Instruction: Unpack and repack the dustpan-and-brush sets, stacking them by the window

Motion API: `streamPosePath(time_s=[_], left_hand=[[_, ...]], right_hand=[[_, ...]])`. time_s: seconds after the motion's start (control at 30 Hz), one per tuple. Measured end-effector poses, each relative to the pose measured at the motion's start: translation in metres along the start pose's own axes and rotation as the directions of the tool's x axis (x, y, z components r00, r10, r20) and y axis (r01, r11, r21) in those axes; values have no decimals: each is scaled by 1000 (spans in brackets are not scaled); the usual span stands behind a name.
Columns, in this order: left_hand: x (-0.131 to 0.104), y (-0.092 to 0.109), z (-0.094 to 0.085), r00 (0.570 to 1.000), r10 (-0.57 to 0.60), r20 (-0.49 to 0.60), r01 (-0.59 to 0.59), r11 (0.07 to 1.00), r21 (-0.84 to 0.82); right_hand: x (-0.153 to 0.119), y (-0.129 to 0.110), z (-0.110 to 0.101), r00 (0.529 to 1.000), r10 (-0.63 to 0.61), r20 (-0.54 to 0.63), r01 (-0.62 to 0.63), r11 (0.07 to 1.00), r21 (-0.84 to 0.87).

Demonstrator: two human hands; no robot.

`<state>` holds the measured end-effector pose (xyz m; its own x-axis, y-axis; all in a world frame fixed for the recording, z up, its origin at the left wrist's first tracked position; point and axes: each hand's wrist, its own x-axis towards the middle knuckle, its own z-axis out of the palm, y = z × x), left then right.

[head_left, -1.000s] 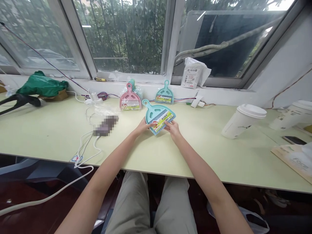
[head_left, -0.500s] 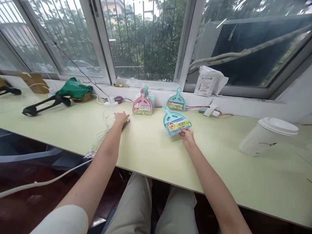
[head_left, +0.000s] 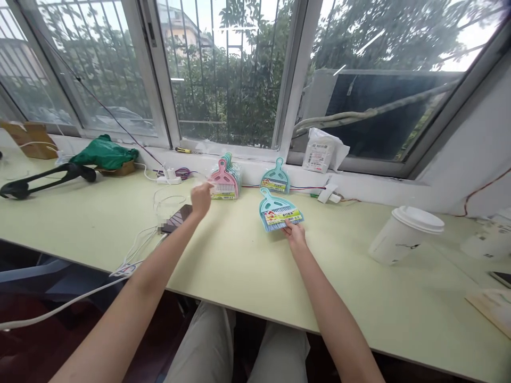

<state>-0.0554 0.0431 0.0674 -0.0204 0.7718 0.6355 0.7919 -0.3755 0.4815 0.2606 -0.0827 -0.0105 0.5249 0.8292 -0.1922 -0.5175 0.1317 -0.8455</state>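
Two bare arms stretched forward, the left grip (head_left: 200, 199) farther out than the right grip (head_left: 296, 235).
The left forearm (head_left: 165, 255) slants inward, fingers bent in at its end; the right forearm (head_left: 323, 287) angles in from the other side, thumb on top and fingers tucked beneath in a pinch, well apart from the left.

Before me runs a long pale yellow-green table (head_left: 235, 266) beneath grey metal-framed glass windows (head_left: 297, 80), marked with straight white streaks of light (head_left: 370, 42). Through them I see leafy green trees (head_left: 247, 98). A white painted wall (head_left: 477, 138) stands to my right, dark red floor (head_left: 35, 354) below left.
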Motion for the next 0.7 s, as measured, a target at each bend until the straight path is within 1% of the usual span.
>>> streamPosePath(time_s=[0.07,0.13,0.17,0.2,0.23,0.27,0.3,0.33,0.37,0.4,0.43,0.47,0.5,0.57,0.6,0.63,0.7], left_hand=[[-28,27,12,995,100,-2,-98,970,-222],[-54,52,26,994,94,-61,-110,922,-371],[-65,61,33,993,94,-73,-115,911,-397],[-73,68,39,991,121,-57,-134,908,-397],[-78,70,43,986,165,-17,-160,914,-373],[-80,69,47,974,218,55,-188,924,-334],[-81,65,50,951,265,157,-212,933,-289],[-80,59,52,921,287,264,-224,944,-242],[-79,51,52,893,279,353,-224,956,-190],[-77,43,53,873,253,416,-215,967,-136],[-75,36,52,868,216,447,-201,976,-82],[-74,31,52,878,181,444,-186,982,-31],[-74,28,51,898,153,413,-173,985,11],[-76,28,51,933,128,337,-158,985,62],[-78,29,52,940,132,314,-162,984,73],[-80,31,53,940,144,308,-177,981,82],[-83,34,57,924,167,345,-214,971,105]], right_hand=[[0,-2,-2,1000,-17,-21,17,1000,3],[0,-6,-5,998,-18,-65,19,1000,11],[0,-9,-6,995,-13,-95,15,1000,19],[0,-11,-8,992,-7,-127,11,999,30],[0,-13,-10,988,-2,-157,9,999,43],[1,-16,-12,983,1,-182,9,998,56],[1,-17,-14,980,3,-201,11,998,67],[2,-19,-16,977,4,-215,12,997,74],[3,-21,-18,974,7,-228,11,997,78],[5,-22,-20,972,10,-236,8,997,76],[6,-23,-21,971,15,-237,2,997,71],[8,-24,-22,973,19,-229,-6,998,61],[9,-26,-23,977,22,-210,-13,999,45],[10,-29,-25,990,27,-137,-29,1000,-12],[11,-32,-26,996,33,-86,-38,998,-54],[10,-34,-26,999,46,-26,-48,994,-102],[8,-38,-27,989,99,112,-74,975,-207]])
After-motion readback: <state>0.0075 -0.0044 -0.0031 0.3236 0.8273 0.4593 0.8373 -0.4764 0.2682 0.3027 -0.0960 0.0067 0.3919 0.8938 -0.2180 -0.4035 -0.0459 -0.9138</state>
